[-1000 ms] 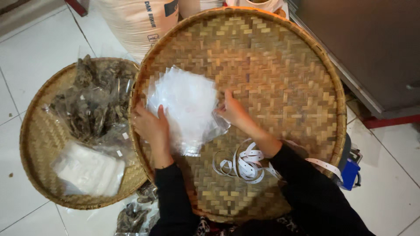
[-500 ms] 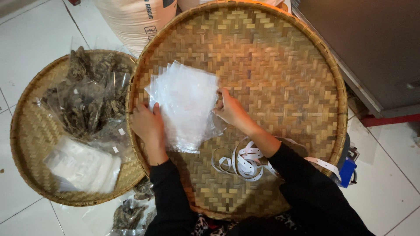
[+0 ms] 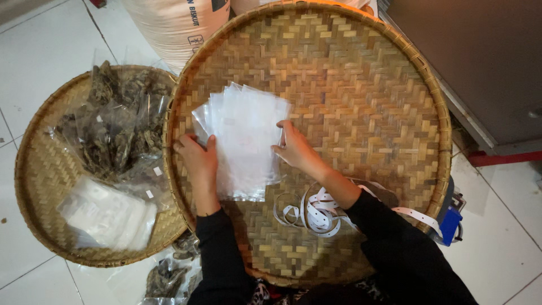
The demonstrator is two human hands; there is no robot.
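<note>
Under my hands, a fanned stack of clear plastic bags [image 3: 243, 138] lies left of centre on the big woven tray [image 3: 367, 85], flat and see-through with faint pinkish print. My left hand [image 3: 199, 161] presses its left edge and my right hand [image 3: 293, 148] its right edge. On the small woven tray [image 3: 34, 186], against its upper right rim, lie clear packets of dark dried pieces [image 3: 116, 127], some bearing small white square labels. Near that tray's lower edge lies a stack of whitish bags [image 3: 107, 214]. Beyond the big tray's far left rim stands a cream sack [image 3: 169, 25] with dark print.
</note>
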